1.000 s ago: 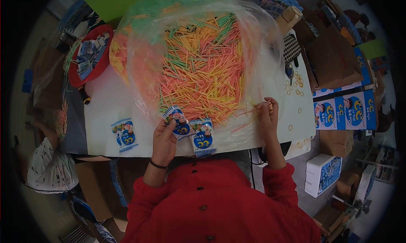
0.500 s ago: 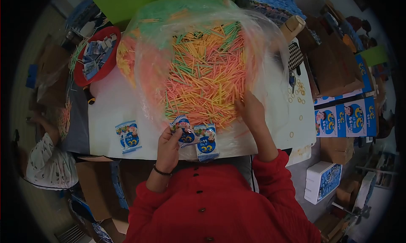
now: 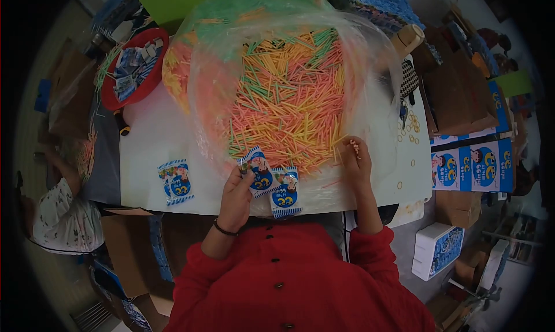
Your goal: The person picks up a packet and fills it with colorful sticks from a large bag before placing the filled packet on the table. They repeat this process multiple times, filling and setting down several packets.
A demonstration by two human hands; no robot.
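Note:
My left hand [image 3: 235, 200] pinches a small blue-and-white printed packet [image 3: 261, 173] at its left edge, just in front of the pile. Beneath and to the right of it, a second printed packet [image 3: 285, 200] lies at the table's front edge. Thin pink, yellow, orange and green sticks [image 3: 289, 109] fill a large clear plastic bag [image 3: 203, 109] whose mouth faces me. At the pile's right front edge, my right hand [image 3: 359, 169] is closed around a small bundle of sticks [image 3: 355, 149], their ends showing at the fingers.
More printed packets [image 3: 175, 182] lie on the white table [image 3: 141, 153] at left. A red basin [image 3: 161, 63] of packets stands behind them. Rubber bands [image 3: 413, 130], keys and a checked pouch [image 3: 408, 78] are at right. Printed boxes [image 3: 484, 165] are stacked beyond. Another person [image 3: 66, 216] sits at left.
My right hand has drawn back from the pile, turned over, and now holds a bundle of sticks. My left hand with its packet has shifted slightly to the right and up.

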